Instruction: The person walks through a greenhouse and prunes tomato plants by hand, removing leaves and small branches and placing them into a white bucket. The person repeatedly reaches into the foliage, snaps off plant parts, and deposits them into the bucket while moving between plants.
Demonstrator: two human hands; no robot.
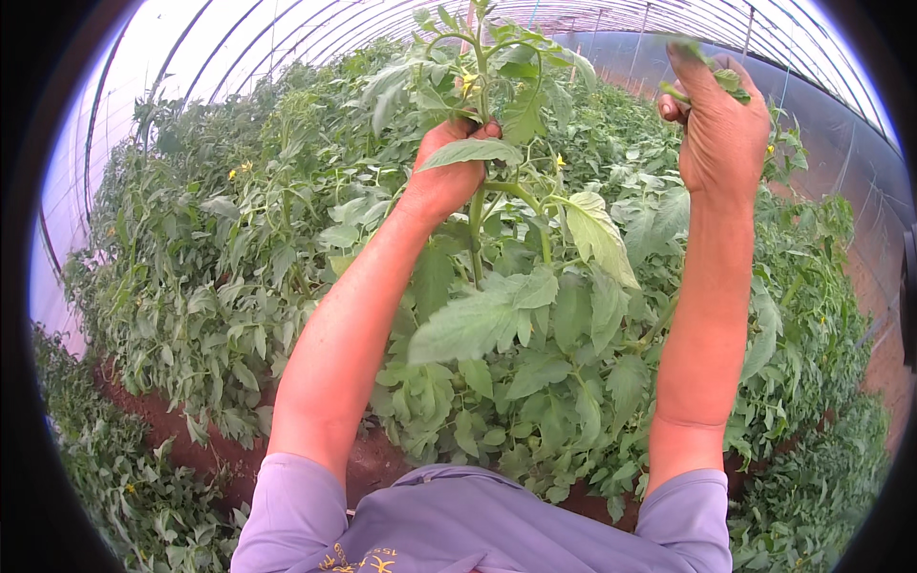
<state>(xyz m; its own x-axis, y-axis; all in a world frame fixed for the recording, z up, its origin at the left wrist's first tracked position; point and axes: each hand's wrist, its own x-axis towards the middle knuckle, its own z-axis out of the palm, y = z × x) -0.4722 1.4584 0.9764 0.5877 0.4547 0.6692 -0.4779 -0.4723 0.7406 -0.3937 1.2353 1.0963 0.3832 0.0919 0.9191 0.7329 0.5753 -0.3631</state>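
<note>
In the head view a tall tomato plant [476,236] stands upright before me. My left hand [458,161] grips its main stem just below the top, and one leaf crosses in front of the fingers. Yellow tomato flowers [468,81] show right above that grip. Raised to the right, apart from this plant, my right hand [720,118] pinches a plucked green tomato shoot [675,92]. Its leafy end is blurred and pokes out past the fingers. Lower on the plant a broad tomato leaf [473,319] spreads below my left forearm.
Dense rows of tomato plants [236,272] surround me on both sides. Reddish bare soil [229,465] shows at the lower left between rows. Curved greenhouse hoops [236,46] arch overhead. A grey side wall [860,165] runs along the right.
</note>
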